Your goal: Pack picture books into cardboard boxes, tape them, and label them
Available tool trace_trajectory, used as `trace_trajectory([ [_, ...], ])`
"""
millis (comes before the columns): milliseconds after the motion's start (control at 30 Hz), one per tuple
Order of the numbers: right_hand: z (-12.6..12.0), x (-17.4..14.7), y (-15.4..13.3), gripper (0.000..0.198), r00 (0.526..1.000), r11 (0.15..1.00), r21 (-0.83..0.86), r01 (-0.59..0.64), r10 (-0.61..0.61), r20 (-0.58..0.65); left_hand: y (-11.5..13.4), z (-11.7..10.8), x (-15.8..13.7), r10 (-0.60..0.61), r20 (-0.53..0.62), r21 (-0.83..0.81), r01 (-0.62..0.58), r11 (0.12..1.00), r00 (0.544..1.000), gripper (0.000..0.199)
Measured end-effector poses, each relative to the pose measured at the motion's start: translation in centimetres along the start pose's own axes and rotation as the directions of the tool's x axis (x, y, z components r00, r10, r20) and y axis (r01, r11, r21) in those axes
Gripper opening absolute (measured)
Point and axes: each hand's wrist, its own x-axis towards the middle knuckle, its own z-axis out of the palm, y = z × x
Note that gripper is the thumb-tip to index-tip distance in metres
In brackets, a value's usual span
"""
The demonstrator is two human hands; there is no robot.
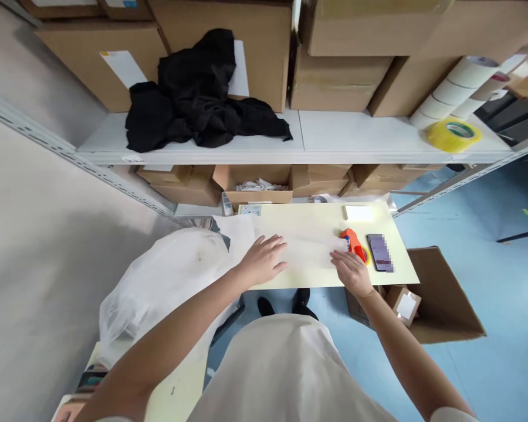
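Sheet (pixel 308 249), white and thin, lies across the pale table (pixel 402 271) in the head view, between both hands; whether it joins the white plastic bundle (pixel 158 275) at left, can't tell. Left hand (pixel 264 259): palm down near sheet's left part, fingers loosely spread, nothing gripped. Right hand (pixel 351 271): at sheet's right end, fingers fairly straight and close together; can't tell if they pinch the edge or just rest on it. Orange tape dispenser (pixel 351 239) just beyond those fingers, phone (pixel 381 253) right of it. Step in hand looks like keeping the sheet flat; best done with light, even pressure, left hand steadying, right fingertips on the ragged edge, clear of the dispenser, since film this thin probably creases easily.
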Motion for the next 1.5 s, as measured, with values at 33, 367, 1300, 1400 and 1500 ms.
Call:
trace_trajectory([
  [33, 0.9, -0.7, 0.5, 0.025, 0.999, 1.0, 0.016, -0.017, 0.017, 0.035, -0.4, 2.4, 1.8, -0.058, 0.032, 0.029, 0.057, 0.998, 0.998, 0.049],
  [367, 10.1, -7.9, 4.6, 0.032, 0.852, 0.966, 0.07, -0.249, 0.184, 0.491, -6.9, 17.8, 4.4, -0.519, 0.165, 0.28, 0.465, 0.84, 0.839, 0.063],
  [1300, 14.3, -4.7, 1.3, 0.078, 0.638, 0.716, 0.118, -0.688, 0.518, 0.57, -6.2, 21.3, 3.0, -0.639, 0.205, -0.02, 0.656, 0.755, 0.741, 0.116],
  [1400, 15.3, -0.5, -0.6, 0.064, 0.719, 0.672, 0.324, -0.666, 0.463, 0.519, -7.2, 20.0, 3.8, -0.679, 0.083, -0.159, 0.682, 0.714, 0.729, 0.1],
  [1500, 18.0, 5.3, -3.5, 0.061, 0.695, 0.438, 0.54, -0.719, 0.445, 0.564, -10.3, 18.3, 5.3, -0.746, -0.091, -0.347, 0.681, 0.645, 0.66, 0.078],
])
